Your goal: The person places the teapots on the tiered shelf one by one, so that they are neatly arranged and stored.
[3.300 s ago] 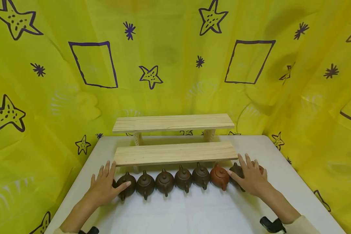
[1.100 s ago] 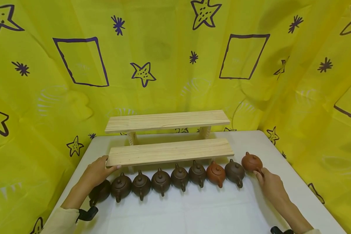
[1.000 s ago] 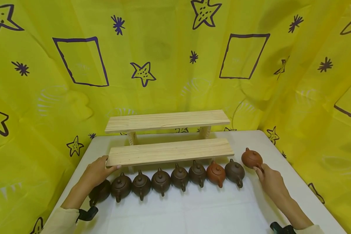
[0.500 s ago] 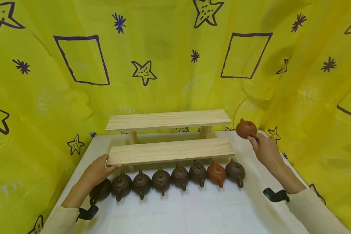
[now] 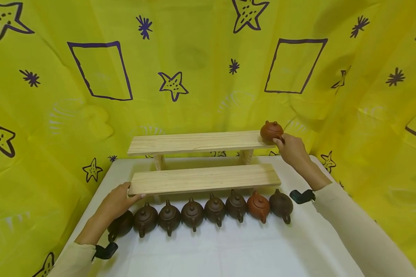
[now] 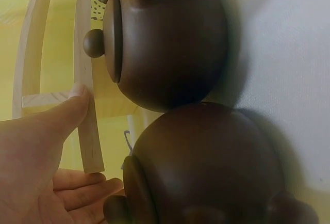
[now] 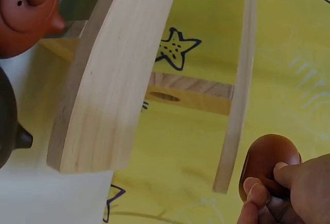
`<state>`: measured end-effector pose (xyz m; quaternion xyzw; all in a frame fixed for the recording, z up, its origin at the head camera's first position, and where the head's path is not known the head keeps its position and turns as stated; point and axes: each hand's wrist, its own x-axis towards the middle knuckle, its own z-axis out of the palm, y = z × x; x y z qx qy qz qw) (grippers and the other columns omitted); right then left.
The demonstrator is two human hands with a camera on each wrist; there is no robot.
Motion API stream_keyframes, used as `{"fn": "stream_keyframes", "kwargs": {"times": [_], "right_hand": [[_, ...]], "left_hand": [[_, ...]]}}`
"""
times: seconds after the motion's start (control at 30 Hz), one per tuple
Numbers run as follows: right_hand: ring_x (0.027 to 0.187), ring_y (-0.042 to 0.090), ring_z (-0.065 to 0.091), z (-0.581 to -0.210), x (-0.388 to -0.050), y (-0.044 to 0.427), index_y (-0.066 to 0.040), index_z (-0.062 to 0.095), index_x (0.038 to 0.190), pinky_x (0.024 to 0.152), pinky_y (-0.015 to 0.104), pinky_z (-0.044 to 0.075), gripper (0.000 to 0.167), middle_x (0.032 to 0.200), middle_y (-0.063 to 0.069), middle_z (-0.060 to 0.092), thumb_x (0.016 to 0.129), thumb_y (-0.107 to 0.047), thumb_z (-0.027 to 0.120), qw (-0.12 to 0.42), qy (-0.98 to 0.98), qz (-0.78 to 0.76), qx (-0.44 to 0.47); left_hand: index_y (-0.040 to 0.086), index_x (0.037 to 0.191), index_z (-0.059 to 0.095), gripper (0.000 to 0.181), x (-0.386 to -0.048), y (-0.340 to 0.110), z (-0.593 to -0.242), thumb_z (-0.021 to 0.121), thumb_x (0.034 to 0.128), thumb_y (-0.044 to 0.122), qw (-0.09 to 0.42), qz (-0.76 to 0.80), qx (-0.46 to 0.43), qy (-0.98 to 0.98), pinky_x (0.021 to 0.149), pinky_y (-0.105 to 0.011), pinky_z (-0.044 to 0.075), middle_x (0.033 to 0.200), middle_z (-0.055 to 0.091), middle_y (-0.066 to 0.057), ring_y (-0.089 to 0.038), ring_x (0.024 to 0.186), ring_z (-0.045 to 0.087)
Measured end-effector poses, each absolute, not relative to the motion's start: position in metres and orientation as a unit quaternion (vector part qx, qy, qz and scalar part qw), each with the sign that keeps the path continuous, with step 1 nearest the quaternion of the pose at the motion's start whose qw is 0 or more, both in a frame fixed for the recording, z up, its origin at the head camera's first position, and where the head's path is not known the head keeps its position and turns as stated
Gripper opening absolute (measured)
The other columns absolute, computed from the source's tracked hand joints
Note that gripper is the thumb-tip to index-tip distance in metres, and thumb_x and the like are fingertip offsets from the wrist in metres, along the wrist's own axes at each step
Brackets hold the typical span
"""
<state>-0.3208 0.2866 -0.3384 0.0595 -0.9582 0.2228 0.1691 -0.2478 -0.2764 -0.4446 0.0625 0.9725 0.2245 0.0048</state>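
Note:
My right hand [image 5: 294,151] pinches the handle of a reddish-brown clay teapot [image 5: 271,130] at the right end of the upper board [image 5: 194,142]. In the right wrist view that teapot [image 7: 269,154] is close to the board's end; whether it touches the wood I cannot tell. My left hand [image 5: 114,204] grips the left end of the lower board [image 5: 204,179] of the wooden two-tier shelf, thumb on the front edge [image 6: 82,105] and fingers round the end. Under the left wrist sits a dark brown teapot [image 5: 120,225], partly hidden.
A row of several dark teapots [image 5: 192,214] stands along the shelf's front, with one orange-red teapot [image 5: 258,206] near the right and a dark one [image 5: 280,205] at the end. White cloth covers the table [image 5: 201,254]. Yellow patterned fabric [image 5: 201,50] encloses the back and sides.
My right hand has lifted the reddish-brown teapot by its handle from the row's right end, up and leftward to the upper board. My left hand moved to the lower board's end and now stays there.

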Motion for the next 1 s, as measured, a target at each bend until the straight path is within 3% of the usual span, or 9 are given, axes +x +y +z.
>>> {"fn": "stream_keyframes", "kwargs": {"times": [0.37, 0.8, 0.9, 1.0], "right_hand": [[0.058, 0.028, 0.050, -0.343, -0.339, 0.263, -0.002, 0.050, 0.077, 0.055, 0.035, 0.038, 0.039, 0.066, 0.010, 0.049, 0.112, -0.018, 0.053, 0.163, -0.956, 0.228, 0.086], [0.066, 0.032, 0.054, -0.339, -0.342, 0.262, 0.000, 0.053, 0.082, 0.058, 0.037, 0.040, 0.040, 0.071, 0.012, 0.050, 0.112, -0.027, 0.052, 0.121, -0.967, 0.215, 0.063], [0.069, 0.035, 0.058, -0.338, -0.338, 0.266, 0.004, 0.058, 0.087, 0.059, 0.039, 0.043, 0.045, 0.076, 0.017, 0.057, 0.111, -0.034, 0.055, 0.113, -0.969, 0.212, 0.059], [0.077, 0.041, 0.065, -0.341, -0.330, 0.273, 0.013, 0.065, 0.100, 0.063, 0.046, 0.052, 0.052, 0.091, 0.029, 0.068, 0.109, -0.038, 0.057, 0.104, -0.970, 0.209, 0.061]], "left_hand": [[-0.020, 0.144, 0.043, 0.086, -0.248, -0.277, -0.449, 0.070, 0.1001, 0.049, 0.002, 0.226, 0.053, 0.973, 0.102, -0.067, 0.047, 0.140, 0.054, -0.043, -0.058, 0.127, 0.056], [-0.021, 0.144, 0.043, 0.085, -0.247, -0.276, -0.444, 0.070, 0.1007, 0.047, 0.003, 0.219, 0.054, 0.974, 0.103, -0.067, 0.047, 0.139, 0.054, -0.044, -0.058, 0.126, 0.056], [-0.021, 0.143, 0.043, 0.085, -0.247, -0.276, -0.445, 0.070, 0.1005, 0.047, 0.002, 0.219, 0.054, 0.974, 0.102, -0.067, 0.047, 0.138, 0.055, -0.044, -0.058, 0.125, 0.057], [-0.021, 0.143, 0.043, 0.084, -0.247, -0.276, -0.447, 0.070, 0.1003, 0.046, 0.001, 0.218, 0.053, 0.974, 0.102, -0.067, 0.047, 0.138, 0.055, -0.044, -0.058, 0.125, 0.057]]}}
